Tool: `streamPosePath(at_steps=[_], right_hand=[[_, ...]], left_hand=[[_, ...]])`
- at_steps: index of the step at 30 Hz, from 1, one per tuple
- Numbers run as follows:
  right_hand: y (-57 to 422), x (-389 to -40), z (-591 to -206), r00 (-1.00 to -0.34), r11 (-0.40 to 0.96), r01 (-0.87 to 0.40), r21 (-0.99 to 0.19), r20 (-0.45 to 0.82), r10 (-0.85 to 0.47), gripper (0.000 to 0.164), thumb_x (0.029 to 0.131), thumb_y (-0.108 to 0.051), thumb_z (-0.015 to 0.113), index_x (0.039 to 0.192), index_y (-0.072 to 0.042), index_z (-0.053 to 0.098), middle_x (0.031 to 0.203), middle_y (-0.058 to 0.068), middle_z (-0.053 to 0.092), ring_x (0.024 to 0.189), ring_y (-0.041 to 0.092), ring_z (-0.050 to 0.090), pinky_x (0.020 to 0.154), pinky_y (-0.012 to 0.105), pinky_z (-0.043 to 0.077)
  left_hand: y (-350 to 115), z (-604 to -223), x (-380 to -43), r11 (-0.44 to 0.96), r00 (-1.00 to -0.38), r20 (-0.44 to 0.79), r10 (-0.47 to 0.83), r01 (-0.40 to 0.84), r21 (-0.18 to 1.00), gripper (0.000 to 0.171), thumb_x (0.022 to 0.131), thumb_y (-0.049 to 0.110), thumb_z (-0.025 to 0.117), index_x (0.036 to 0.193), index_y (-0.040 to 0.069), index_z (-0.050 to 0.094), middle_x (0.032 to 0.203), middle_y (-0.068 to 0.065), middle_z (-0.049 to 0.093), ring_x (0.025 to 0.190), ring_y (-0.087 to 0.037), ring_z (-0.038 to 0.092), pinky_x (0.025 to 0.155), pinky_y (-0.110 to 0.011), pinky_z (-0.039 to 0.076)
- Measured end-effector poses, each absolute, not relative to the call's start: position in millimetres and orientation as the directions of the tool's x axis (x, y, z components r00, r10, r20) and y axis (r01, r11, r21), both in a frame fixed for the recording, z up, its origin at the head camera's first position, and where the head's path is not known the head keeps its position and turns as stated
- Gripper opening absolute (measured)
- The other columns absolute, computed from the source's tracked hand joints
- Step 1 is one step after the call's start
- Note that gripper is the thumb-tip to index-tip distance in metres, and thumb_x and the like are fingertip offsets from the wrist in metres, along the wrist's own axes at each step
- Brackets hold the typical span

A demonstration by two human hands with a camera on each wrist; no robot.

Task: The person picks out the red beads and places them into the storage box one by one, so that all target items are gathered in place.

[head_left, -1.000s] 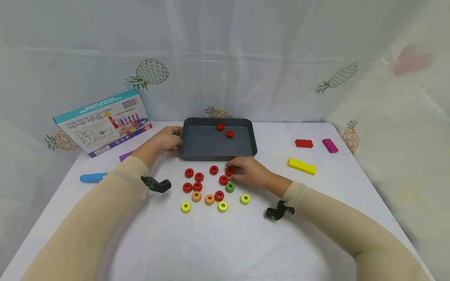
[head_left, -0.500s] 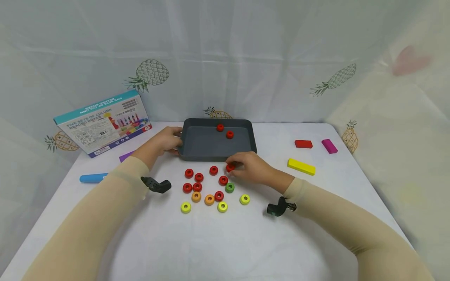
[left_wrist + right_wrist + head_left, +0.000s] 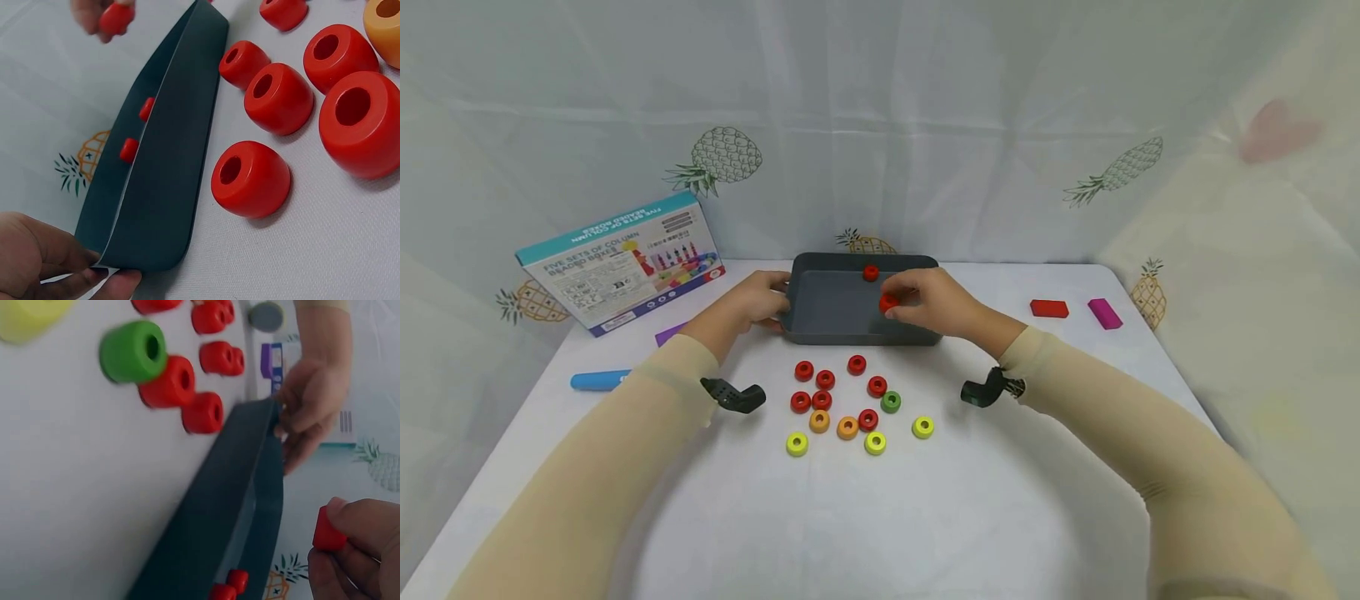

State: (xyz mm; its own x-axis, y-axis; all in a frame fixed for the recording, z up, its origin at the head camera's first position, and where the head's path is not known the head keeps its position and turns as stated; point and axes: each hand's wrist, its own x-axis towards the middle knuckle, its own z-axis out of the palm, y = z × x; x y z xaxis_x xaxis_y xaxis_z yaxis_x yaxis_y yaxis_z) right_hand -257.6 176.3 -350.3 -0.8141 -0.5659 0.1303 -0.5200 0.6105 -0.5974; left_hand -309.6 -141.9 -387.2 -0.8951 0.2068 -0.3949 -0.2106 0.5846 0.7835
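Note:
Above the dark grey tray [image 3: 831, 308], my right hand [image 3: 936, 302] pinches a red bead [image 3: 888, 303] between thumb and fingers. The right wrist view shows this held bead [image 3: 328, 531] side-on, clear of the tray's rim. My left hand [image 3: 756, 300] grips the tray's left end, thumb and fingers at the rim by the corner in the left wrist view. Inside the tray lies one red bead [image 3: 870, 272] near the back wall; another red bead [image 3: 129, 150], one of two visible there from the left wrist, is covered by my right hand in the head view.
Several red beads [image 3: 857, 364] lie in front of the tray, with orange beads [image 3: 847, 428], a green bead [image 3: 891, 402] and yellow beads [image 3: 922, 427]. A printed box [image 3: 625, 262] leans back left, near a blue stick [image 3: 597, 380]. Right of the tray are red [image 3: 1049, 308] and magenta [image 3: 1105, 313] blocks.
My right hand has lifted a red bead from the table in front of the tray and carried it back over the tray. The left hand has stayed at the tray's end.

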Motion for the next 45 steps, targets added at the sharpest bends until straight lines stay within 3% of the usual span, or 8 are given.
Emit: streamPosePath(at_steps=[12,20,27,45], right_hand=[[163,-308,-341,-0.857,0.662,-0.445,-0.604,0.071,-0.511,0.039,0.092,-0.019,0.074,0.128,-0.005,0.068,0.121,0.013,0.071,0.105,0.019,0.067,0.092,0.036,0.056],[152,-334,-352,-0.844,0.685,-0.484,-0.544,0.084,-0.529,0.04,0.092,-0.021,0.075,0.129,-0.006,0.068,0.12,0.007,0.071,0.108,0.019,0.066,0.095,0.036,0.055],[138,-348,-365,-0.835,0.702,-0.506,-0.502,0.079,-0.545,0.039,0.091,-0.02,0.076,0.125,-0.002,0.068,0.118,0.01,0.071,0.109,0.023,0.065,0.096,0.039,0.053],[143,-361,-392,-0.832,0.701,-0.473,-0.534,0.009,-0.555,0.038,0.092,-0.016,0.074,0.126,0.0,0.067,0.117,0.011,0.071,0.107,0.023,0.069,0.091,0.037,0.057]], left_hand=[[-143,-389,-311,0.583,-0.893,-0.405,0.196,-0.226,0.78,0.073,0.097,0.004,0.054,0.162,0.014,0.024,0.16,-0.017,0.036,0.121,-0.036,0.056,0.088,-0.039,0.06],[-142,-387,-311,0.591,-0.892,-0.408,0.193,-0.226,0.774,0.072,0.097,0.005,0.054,0.162,0.014,0.024,0.159,-0.017,0.037,0.12,-0.036,0.055,0.09,-0.041,0.06],[-143,-388,-311,0.585,-0.892,-0.405,0.202,-0.222,0.78,0.072,0.096,0.005,0.054,0.162,0.013,0.024,0.159,-0.017,0.037,0.119,-0.036,0.055,0.084,-0.037,0.061],[-143,-390,-313,0.58,-0.894,-0.403,0.197,-0.225,0.783,0.074,0.095,0.003,0.055,0.162,0.013,0.025,0.158,-0.017,0.037,0.118,-0.036,0.056,0.084,-0.038,0.061]])
